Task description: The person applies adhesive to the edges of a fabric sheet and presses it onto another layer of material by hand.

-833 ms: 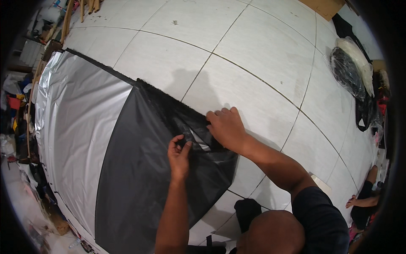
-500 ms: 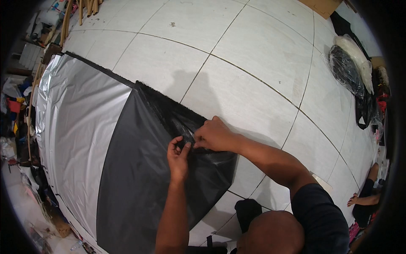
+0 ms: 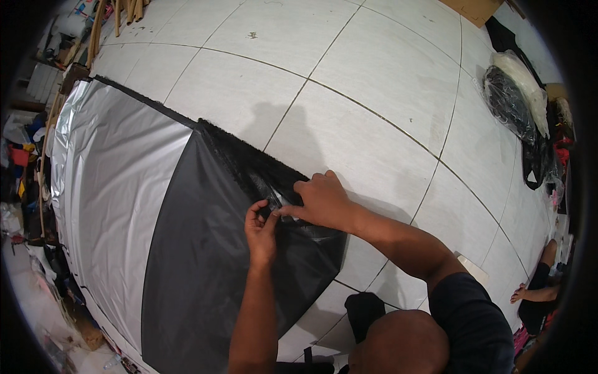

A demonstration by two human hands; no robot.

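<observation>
Your right hand (image 3: 324, 202) slid left to meet your left hand (image 3: 261, 227), both seemingly pinching the black sheet (image 3: 205, 262) edge running up-left.

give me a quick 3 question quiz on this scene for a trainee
1. True or false: both hands are on the black sheet.
2. Which lies left of the black sheet? A) silver sheet B) a red bucket C) a wooden ladder
3. Fill in: the sheets lie on a white tiled ____.

Key
1. True: the left hand pinches near the sheet's fuzzy black edge and the right hand presses down beside it.
2. A
3. floor
</observation>
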